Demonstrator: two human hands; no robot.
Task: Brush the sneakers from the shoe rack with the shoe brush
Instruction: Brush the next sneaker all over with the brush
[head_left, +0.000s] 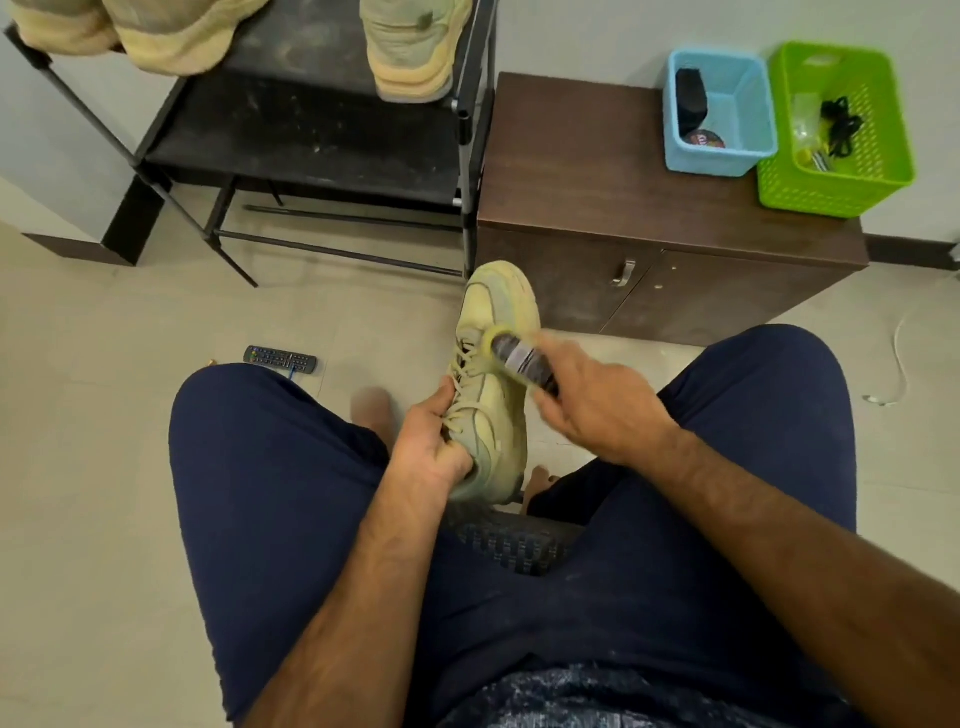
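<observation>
A pale yellow sneaker (493, 384) is held between my knees, toe pointing away from me. My left hand (434, 441) grips it at the collar and laces. My right hand (597, 402) holds the dark shoe brush (522, 361), whose yellowish bristle end lies on the sneaker's upper near the laces; the brush is blurred. On the black shoe rack (311, 135) at the top left, a second matching sneaker (410, 47) stands on the upper shelf.
More beige footwear (156, 31) sits on the rack's left. A brown cabinet (649, 218) right of the rack carries a blue basket (719, 109) and a green basket (831, 130). A remote control (280, 359) lies on the tiled floor by my left knee.
</observation>
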